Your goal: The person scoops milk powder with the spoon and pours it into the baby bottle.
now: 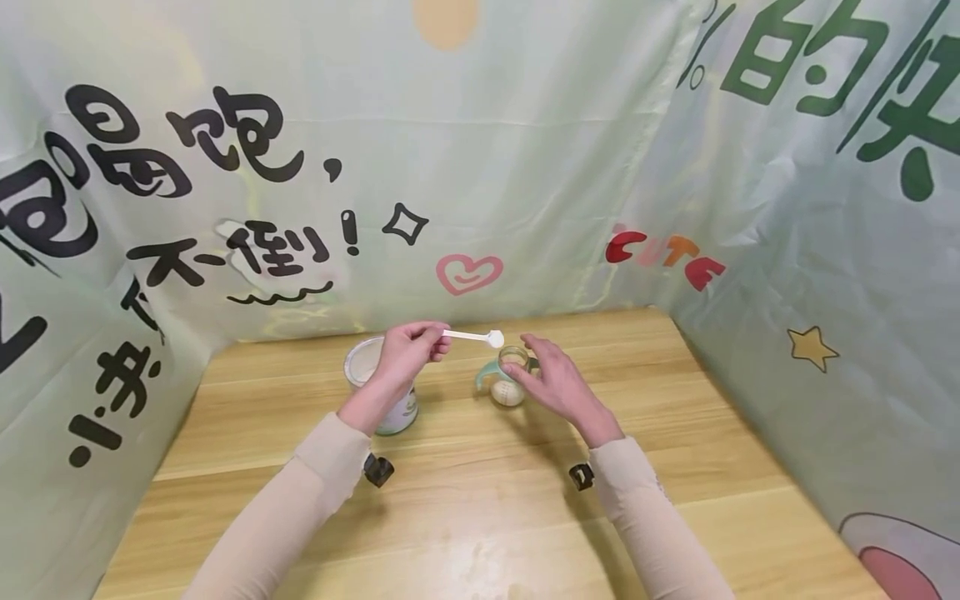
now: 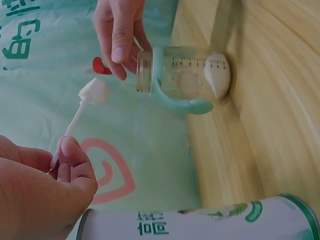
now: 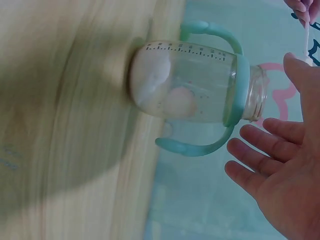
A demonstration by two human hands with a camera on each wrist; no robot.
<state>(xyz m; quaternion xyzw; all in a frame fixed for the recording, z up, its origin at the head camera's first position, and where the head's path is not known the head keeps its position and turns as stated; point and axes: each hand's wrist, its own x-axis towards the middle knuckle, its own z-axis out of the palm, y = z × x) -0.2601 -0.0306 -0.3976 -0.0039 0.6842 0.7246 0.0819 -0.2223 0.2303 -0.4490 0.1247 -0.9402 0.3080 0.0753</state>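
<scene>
My left hand [image 1: 408, 354] pinches the handle of a white measuring scoop [image 1: 468, 336], its bowl heaped with white powder [image 2: 94, 92]. The scoop is held level, just left of and above the open neck of a clear baby bottle [image 3: 200, 85]. Mint-green handles [image 3: 195, 147] flank the bottle, which stands upright with white powder at its bottom. Around the neck, my right hand [image 1: 558, 383] hovers with fingers spread and relaxed, gripping nothing. Below my left hand stands an open powder can [image 2: 200, 220], white with green print, partly hidden by that hand and forearm.
The wooden table [image 1: 480, 517] extends to a printed cloth backdrop [image 1: 517, 167] behind and on both sides. A black wrist mount [image 1: 378, 471] shows under the left sleeve, another black mount [image 1: 581, 476] by the right sleeve.
</scene>
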